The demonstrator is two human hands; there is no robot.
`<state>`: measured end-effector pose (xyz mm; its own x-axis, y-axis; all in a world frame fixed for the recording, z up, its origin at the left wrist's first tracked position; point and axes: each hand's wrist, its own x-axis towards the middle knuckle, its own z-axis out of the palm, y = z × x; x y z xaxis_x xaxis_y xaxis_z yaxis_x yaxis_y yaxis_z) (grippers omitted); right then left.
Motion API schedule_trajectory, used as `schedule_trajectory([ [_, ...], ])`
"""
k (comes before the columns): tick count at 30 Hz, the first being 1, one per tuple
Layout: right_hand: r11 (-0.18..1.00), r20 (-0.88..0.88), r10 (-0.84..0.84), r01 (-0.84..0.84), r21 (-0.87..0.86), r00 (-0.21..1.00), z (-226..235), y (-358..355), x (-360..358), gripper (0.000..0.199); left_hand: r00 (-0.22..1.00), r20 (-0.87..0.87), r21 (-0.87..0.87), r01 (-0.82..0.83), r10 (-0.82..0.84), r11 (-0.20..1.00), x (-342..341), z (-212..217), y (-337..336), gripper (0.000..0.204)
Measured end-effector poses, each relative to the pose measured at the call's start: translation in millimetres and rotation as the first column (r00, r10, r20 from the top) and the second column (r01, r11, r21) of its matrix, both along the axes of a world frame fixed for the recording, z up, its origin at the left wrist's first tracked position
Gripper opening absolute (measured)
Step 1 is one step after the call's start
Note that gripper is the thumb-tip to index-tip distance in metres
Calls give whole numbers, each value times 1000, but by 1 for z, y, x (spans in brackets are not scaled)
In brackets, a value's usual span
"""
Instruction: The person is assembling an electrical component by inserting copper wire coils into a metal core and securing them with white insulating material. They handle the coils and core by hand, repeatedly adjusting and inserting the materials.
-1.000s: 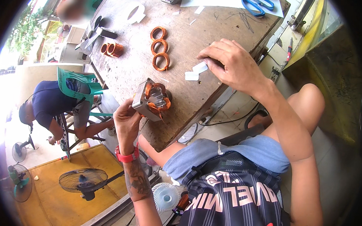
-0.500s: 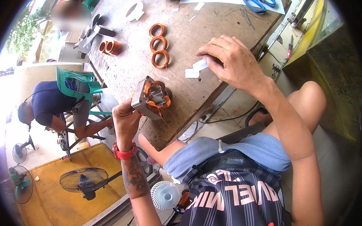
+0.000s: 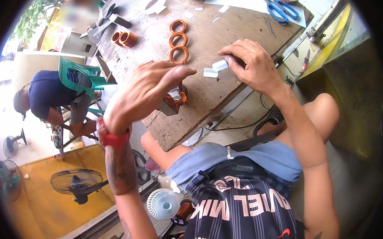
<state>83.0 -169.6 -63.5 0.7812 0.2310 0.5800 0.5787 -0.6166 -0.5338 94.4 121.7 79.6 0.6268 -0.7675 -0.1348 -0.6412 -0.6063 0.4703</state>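
My left hand, fingers stretched and thumb out, hovers over a motor stator on the bench. It covers much of the stator; part of the metal core and orange copper windings shows below the palm. My right hand is closed in a pinch, thumb against fingers, at the end of a small white folded slip. A second white slip lies just beside it on the wood. Three copper wire coils lie in a row beyond my left hand.
On the wooden bench are more copper coils, a white ring-shaped cutout, fan blades, paper scraps and blue scissors. A person sits bent over at left, near a green chair. Standing fans are lower left.
My left hand has let go of the stator's side and risen above it with fingers spread. My right hand stays at the white slips. The whole view has shifted slightly.
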Motion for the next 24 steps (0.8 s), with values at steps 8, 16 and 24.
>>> schedule_trajectory([
  [8,997,-17,39,-38,65,999,1,-6,-3,17,611,-542,-263,-775,576,575,-22,-26,54,96],
  [16,995,-122,38,-49,-89,992,3,-5,-2,27,229,-404,-114,-973,886,199,-101,-56,97,91],
  [24,982,-174,67,-96,-162,982,8,-3,-1,25,590,681,-175,-445,434,879,-95,-20,-9,37],
])
